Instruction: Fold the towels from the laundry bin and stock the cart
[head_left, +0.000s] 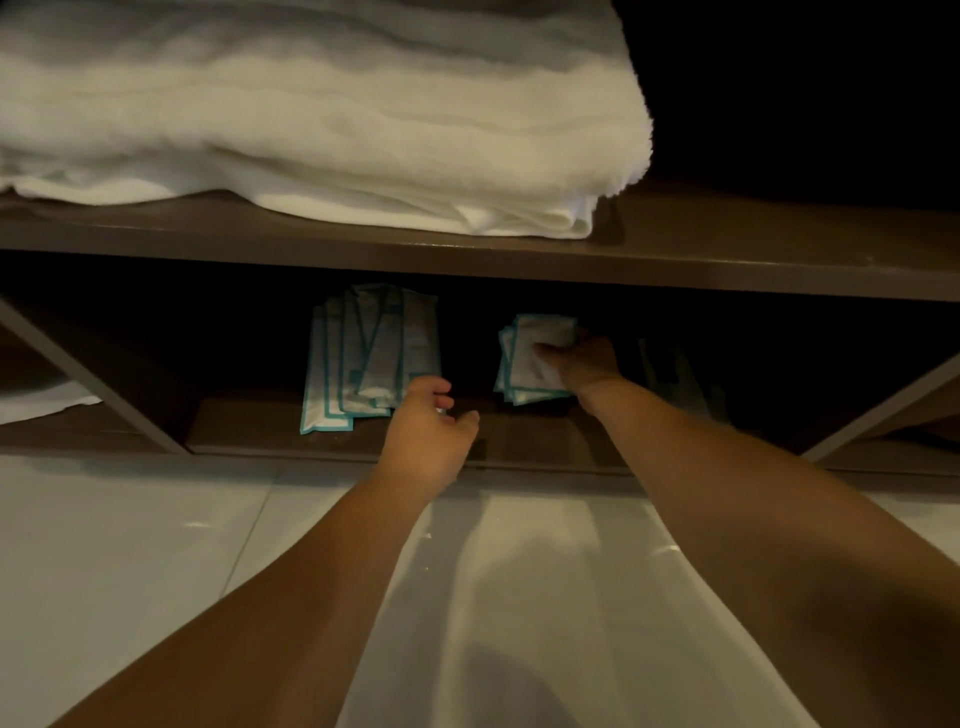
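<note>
1. One towel stack, white and folded, sits on the upper shelf, left of centre; I can't count the layers.
2. Two hands are in the lower compartment.
3. The left hand has loosely curled fingers and holds nothing. It is at the near right corner of the left packet pile; contact is unclear.
4. The right hand grips the right packet bunch, thumb on top.
5. Two packet groups, white with teal borders: roughly four or five fanned in the pile, three or four in the bunch.
6. Two slanted dividers flank the compartment, with a white cloth beyond the left one. Glossy pale floor lies below.
7. The print on the packets is unreadable.
</note>
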